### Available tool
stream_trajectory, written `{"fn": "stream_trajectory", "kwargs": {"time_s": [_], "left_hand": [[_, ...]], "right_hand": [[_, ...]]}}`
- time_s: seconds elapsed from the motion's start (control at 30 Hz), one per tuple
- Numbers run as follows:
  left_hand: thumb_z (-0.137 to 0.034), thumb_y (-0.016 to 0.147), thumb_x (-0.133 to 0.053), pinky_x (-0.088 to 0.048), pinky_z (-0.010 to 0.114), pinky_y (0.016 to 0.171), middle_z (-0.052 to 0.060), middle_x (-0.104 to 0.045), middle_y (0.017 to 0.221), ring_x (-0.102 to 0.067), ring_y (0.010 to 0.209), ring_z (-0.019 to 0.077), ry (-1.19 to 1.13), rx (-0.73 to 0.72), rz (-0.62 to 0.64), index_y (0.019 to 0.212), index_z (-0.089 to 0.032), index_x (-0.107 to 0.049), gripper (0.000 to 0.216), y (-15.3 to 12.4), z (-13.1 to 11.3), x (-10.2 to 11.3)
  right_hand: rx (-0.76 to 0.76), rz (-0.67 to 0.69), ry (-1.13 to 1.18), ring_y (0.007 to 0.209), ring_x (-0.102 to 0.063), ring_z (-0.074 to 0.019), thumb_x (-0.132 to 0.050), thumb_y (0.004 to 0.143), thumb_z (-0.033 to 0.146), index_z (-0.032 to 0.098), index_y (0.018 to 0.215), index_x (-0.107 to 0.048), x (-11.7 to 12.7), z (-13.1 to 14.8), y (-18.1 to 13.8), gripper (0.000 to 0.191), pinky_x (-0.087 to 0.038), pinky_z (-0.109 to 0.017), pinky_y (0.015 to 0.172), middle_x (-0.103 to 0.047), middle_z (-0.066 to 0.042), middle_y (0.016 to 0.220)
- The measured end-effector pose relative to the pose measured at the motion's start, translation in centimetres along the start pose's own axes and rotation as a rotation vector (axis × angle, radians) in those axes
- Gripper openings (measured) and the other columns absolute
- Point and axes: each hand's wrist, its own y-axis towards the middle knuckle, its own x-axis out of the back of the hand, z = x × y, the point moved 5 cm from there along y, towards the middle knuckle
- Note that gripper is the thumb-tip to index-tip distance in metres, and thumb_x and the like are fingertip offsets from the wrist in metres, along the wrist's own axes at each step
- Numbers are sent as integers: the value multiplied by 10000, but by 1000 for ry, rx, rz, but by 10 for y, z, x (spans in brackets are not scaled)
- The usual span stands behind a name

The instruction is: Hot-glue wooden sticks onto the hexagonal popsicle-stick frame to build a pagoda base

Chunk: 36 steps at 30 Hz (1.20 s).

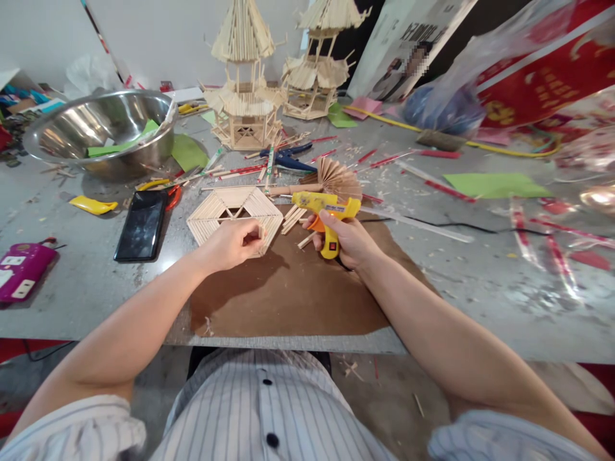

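Probably light, stiff but fragile, the hexagonal stick panel (211,211), best held by its rim, lies far left on the brown mat (298,301). The left hand (233,243) curls over it, its grip's contents unclear; the right hand (354,240) wraps the yellow glue gun (327,205).

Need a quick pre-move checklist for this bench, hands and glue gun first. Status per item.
1. Yellow plastic glue gun with orange trigger held in the right hand: ok.
2. Red switch on the glue gun's grip set to on: cannot tell.
3. Left hand at the hexagonal pale wooden-stick panel: ok; whether its fingers pinch anything: cannot tell.
4. Loose pale wooden sticks close by: ok, between panel and glue gun.
5. Space around the nozzle clear: not ok, tan pleated fan-shaped piece lies close behind.
6. Black rectangular smartphone off the brown sheet: ok.
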Motion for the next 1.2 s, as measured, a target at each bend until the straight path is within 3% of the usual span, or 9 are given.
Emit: {"fn": "stream_trajectory", "kwargs": {"time_s": [0.77,1.2], "left_hand": [[-153,739,-529,-387,192,558,-3,-588,662,-515,585,77,18,-22,-16,702,-146,-524,38,0,0,0],[-221,758,-533,-417,204,582,14,-628,746,-550,606,82,-8,-2,0,700,-152,-541,90,-2,13,-6]], "right_hand": [[11,-3,-36,376,-495,-53,-678,624,502,169,766,-547,1,-1,1,385,-368,-191,338,-633,-7,732],[9,-12,-19,371,-496,-56,-698,600,493,166,760,-552,0,0,0,392,-364,-195,336,-628,-2,726]]}}
